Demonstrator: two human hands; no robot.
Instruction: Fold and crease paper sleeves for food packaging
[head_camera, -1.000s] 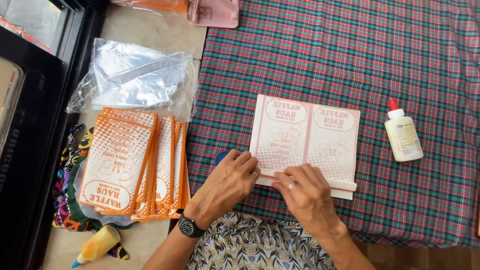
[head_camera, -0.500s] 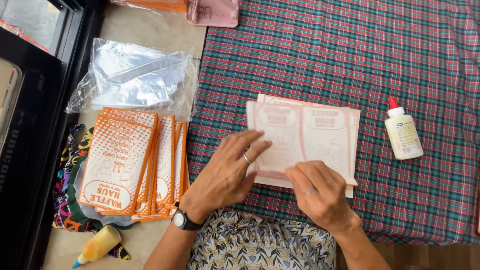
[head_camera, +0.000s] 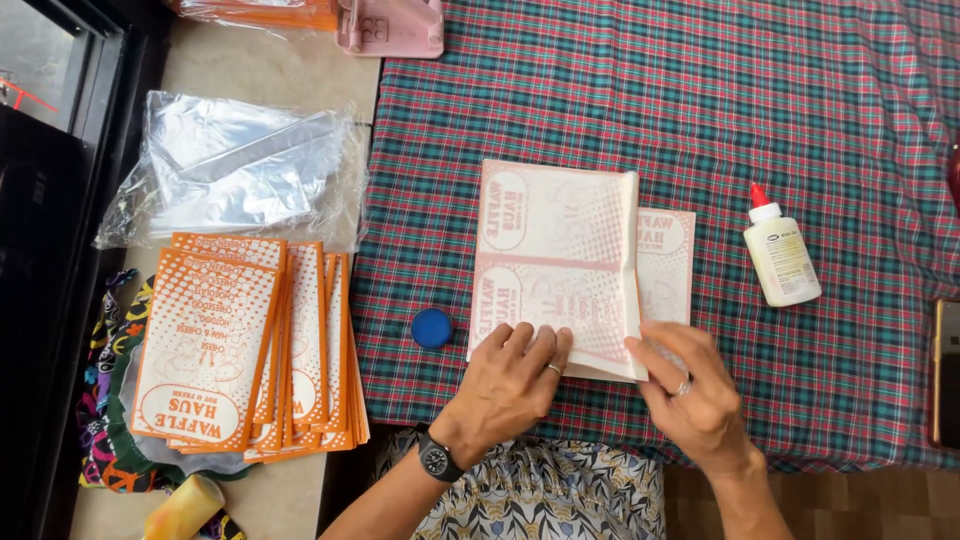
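Both hands are working one folded paper sheet (head_camera: 560, 265): left hand (head_camera: 510, 385) is pressing it flat, unclenched, while right hand (head_camera: 695, 400) is pinching its flap edge; glue bottle (head_camera: 781, 248) is standing right of the grip.

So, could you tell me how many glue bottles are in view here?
2. A white glue bottle with a red tip stands on the plaid cloth, right of the paper sheet; a yellow bottle lies at the bottom left, partly cut off.
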